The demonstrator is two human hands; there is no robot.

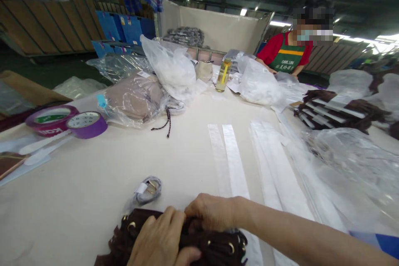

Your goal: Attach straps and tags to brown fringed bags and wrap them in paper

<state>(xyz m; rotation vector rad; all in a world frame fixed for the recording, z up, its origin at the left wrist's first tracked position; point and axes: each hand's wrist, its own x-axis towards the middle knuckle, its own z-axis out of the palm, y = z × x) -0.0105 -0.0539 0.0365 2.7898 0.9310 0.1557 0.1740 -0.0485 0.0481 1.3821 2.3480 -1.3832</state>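
Across the pale worktable we see, at the near side, a brown fringed bag with brass eyelets, its long axis left to right. It lies directly under our left hand, thumb apart from fingers; our right hand curls at its far edge. Both touch it; with fingertips hidden, we cannot tell whether either pinches. Beyond, a clear bottle holds yellowish liquid; nearer, clear plastic appears to wrap a grey coiled strap.

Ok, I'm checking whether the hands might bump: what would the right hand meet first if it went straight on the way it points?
Probably the left hand, which lies just ahead of the right hand on the brown item; depth there is unclear.
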